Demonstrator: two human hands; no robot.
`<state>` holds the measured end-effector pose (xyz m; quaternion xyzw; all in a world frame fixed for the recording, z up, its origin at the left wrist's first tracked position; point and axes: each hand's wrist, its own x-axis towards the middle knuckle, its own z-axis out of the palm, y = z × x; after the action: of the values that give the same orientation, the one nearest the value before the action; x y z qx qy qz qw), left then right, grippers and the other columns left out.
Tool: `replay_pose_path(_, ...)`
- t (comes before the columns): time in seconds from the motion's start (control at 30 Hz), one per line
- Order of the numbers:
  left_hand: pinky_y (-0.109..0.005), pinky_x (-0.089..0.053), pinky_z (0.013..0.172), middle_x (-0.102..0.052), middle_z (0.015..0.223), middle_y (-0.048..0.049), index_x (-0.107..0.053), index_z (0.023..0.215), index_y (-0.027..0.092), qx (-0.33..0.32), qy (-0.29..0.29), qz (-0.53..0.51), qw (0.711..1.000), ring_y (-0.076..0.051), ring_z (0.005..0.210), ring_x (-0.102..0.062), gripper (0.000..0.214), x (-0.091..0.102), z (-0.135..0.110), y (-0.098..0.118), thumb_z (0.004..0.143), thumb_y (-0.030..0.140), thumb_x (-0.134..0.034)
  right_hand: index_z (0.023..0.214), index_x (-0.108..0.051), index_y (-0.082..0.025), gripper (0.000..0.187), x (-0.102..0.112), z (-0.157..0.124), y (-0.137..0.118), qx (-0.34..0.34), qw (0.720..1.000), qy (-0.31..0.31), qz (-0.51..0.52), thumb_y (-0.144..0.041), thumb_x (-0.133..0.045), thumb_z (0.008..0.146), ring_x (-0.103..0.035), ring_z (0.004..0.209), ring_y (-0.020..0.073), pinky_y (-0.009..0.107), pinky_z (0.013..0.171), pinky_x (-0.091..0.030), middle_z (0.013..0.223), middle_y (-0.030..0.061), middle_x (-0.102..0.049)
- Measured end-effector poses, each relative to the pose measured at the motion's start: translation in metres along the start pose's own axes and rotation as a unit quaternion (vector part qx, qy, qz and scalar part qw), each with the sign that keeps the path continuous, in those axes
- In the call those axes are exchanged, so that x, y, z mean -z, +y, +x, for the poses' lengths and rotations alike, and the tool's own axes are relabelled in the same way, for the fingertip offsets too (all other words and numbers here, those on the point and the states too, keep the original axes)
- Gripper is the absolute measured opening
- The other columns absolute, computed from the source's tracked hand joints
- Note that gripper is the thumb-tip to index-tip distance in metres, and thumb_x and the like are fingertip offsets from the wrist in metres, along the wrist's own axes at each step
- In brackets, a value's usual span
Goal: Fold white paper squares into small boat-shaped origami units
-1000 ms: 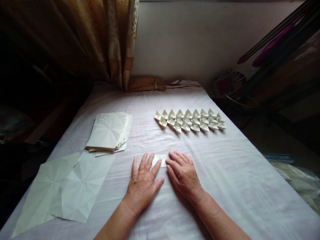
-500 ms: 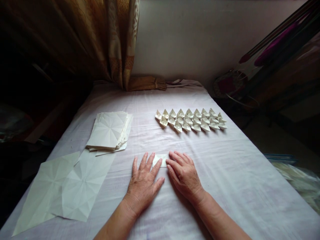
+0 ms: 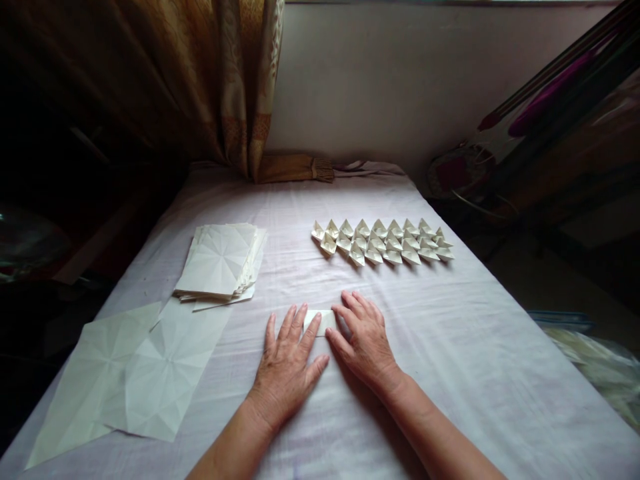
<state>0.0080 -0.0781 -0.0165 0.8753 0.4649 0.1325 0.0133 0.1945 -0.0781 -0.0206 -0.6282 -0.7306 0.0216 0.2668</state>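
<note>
A small folded piece of white paper (image 3: 326,323) lies flat on the cloth-covered surface between my two hands. My left hand (image 3: 286,350) rests palm down with spread fingers, its index fingertip pressing on the paper's left part. At the paper's right edge is my right hand (image 3: 367,340), thumb touching the near corner and index finger by the far corner, the two apart. Beyond the right hand stand rows of small folded paper boats (image 3: 377,243). Farther left is a stack of creased paper sheets (image 3: 215,260).
Two creased loose sheets (image 3: 163,373) overlap at the left, near the stack. The pale bedsheet (image 3: 450,373) has light wrinkles. A gold curtain (image 3: 240,100) hangs at the back left, in front of a plain wall (image 3: 360,80). A clear plastic bag (image 3: 600,367) lies low at the right.
My right hand has shifted slightly; its thumb has moved left onto the paper's edge and its fingers have spread from the thumb. My left hand stays nearly still.
</note>
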Motion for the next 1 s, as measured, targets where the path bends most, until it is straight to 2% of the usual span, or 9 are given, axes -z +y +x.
replay_pose_path(0.17,-0.054,-0.023,0.116,-0.041,0.152,-0.0142,-0.032,0.149,0.016,-0.003,0.028,-0.009,1.0,-0.029,0.14,-0.037,0.06,-0.001,0.0,-0.002,0.094,0.034,-0.05,0.112,-0.06,-0.02,0.027,-0.001,-0.003,-0.001,0.012,0.998,0.042,0.036,-0.028,-0.059,0.086,-0.045,0.132,0.0312,0.054,0.107,-0.035,0.135,0.0161,-0.057)
replay_pose_path(0.3,-0.047,-0.032,0.113,-0.056,0.138,-0.0144,-0.035,0.145,0.015,0.004,0.093,-0.065,0.994,-0.025,0.129,-0.05,0.053,0.001,0.003,-0.005,0.095,0.024,-0.049,0.099,-0.059,-0.021,0.013,0.002,-0.004,-0.001,0.031,0.994,0.075,0.067,-0.021,-0.057,0.086,-0.049,0.129,0.0278,0.049,0.106,-0.037,0.13,0.013,-0.062)
replay_pose_path(0.4,-0.043,-0.041,0.106,-0.066,0.117,-0.0085,-0.05,0.132,0.021,0.015,0.141,-0.102,0.985,-0.022,0.111,-0.06,0.039,0.006,0.007,-0.007,0.093,0.016,-0.048,0.089,-0.06,-0.023,0.011,0.006,-0.006,-0.002,0.058,0.992,0.081,0.078,-0.014,-0.055,0.084,-0.05,0.128,0.0263,0.045,0.104,-0.039,0.127,0.0095,-0.064)
replay_pose_path(0.5,-0.039,-0.048,0.092,-0.067,0.104,-0.0067,-0.061,0.111,0.022,0.018,0.169,-0.119,0.978,-0.022,0.098,-0.061,0.025,0.011,0.009,-0.007,0.091,0.013,-0.05,0.084,-0.06,-0.023,0.013,0.01,-0.006,-0.005,0.085,0.99,0.076,0.077,-0.012,-0.054,0.082,-0.049,0.127,0.026,0.043,0.103,-0.039,0.128,0.0076,-0.063)
replay_pose_path(0.67,-0.034,-0.047,0.082,-0.068,0.093,-0.0035,-0.065,0.094,0.023,0.016,0.157,-0.138,0.978,-0.02,0.089,-0.061,0.019,0.015,0.01,-0.008,0.09,0.011,-0.052,0.082,-0.062,-0.023,0.015,0.013,-0.005,-0.011,0.113,0.988,0.088,0.065,-0.012,-0.054,0.085,-0.05,0.127,0.0249,0.042,0.104,-0.039,0.127,0.0069,-0.064)
replay_pose_path(0.8,-0.032,-0.05,0.081,-0.07,0.092,-0.0029,-0.064,0.093,0.022,0.007,0.147,-0.15,0.978,-0.018,0.086,-0.063,0.024,0.012,0.009,-0.01,0.089,0.007,-0.046,0.096,-0.065,-0.023,0.011,0.013,-0.005,-0.01,0.115,0.989,0.055,0.079,-0.022,-0.057,0.087,-0.051,0.126,0.0255,0.042,0.103,-0.041,0.129,0.0092,-0.063)
replay_pose_path(0.9,-0.032,-0.052,0.084,-0.071,0.096,-0.0035,-0.062,0.095,0.022,0.003,0.152,-0.169,0.974,-0.018,0.091,-0.065,0.026,0.01,0.01,-0.013,0.089,0.006,-0.043,0.112,-0.063,-0.021,0.028,0.012,-0.007,-0.006,0.1,0.99,0.032,0.096,-0.033,-0.061,0.087,-0.054,0.123,0.0265,0.043,0.102,-0.042,0.126,0.0112,-0.065)
replay_pose_path(1.0,-0.034,-0.052,0.089,-0.072,0.1,-0.0042,-0.06,0.099,0.021,-0.003,0.152,-0.184,0.971,-0.018,0.097,-0.066,0.026,0.008,0.009,-0.015,0.089,0.005,-0.043,0.114,-0.063,-0.022,0.031,0.01,-0.008,-0.004,0.091,0.991,0.019,0.094,-0.034,-0.063,0.086,-0.055,0.121,0.0274,0.044,0.102,-0.042,0.123,0.0109,-0.066)
